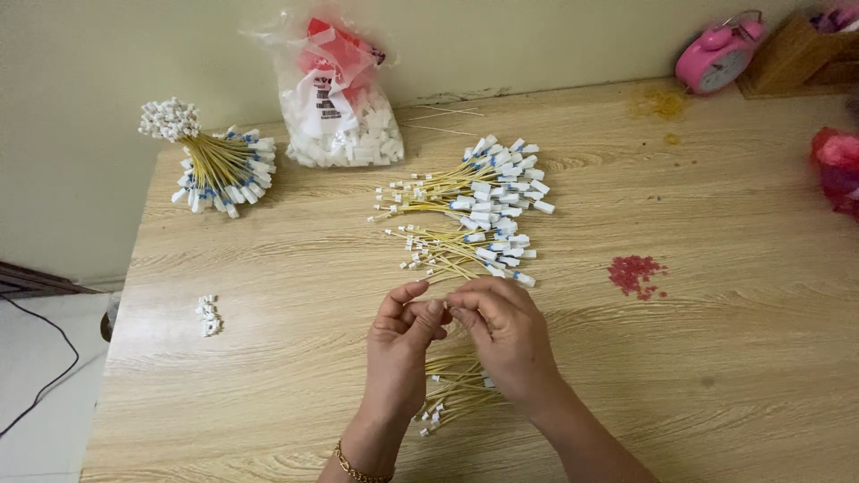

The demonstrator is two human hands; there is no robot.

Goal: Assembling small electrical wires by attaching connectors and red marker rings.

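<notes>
My fingertips pinched together over small piece, too hidden to name. Left hand, right hand both closed around it above loose yellow wires on table. Bigger wire pile just beyond; tied bundle, bag of white connectors farther back.

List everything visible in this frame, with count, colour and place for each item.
wooden table: one, light wood grain, fills the view
loose wire pile: many, yellow with white plugs, table centre
tied wire bundle: one, yellow and white, far left
plastic bag: one, clear with red print, holds white plugs, far edge
small white plugs: a few, left side
red beads: small heap, right of centre
alarm clock: one, pink, far right
wires under the hands: several, yellow, near edge
bracelet: one, gold, left wrist
left hand: pinching at the fingertips
right hand: fingertips meet the left's
</notes>
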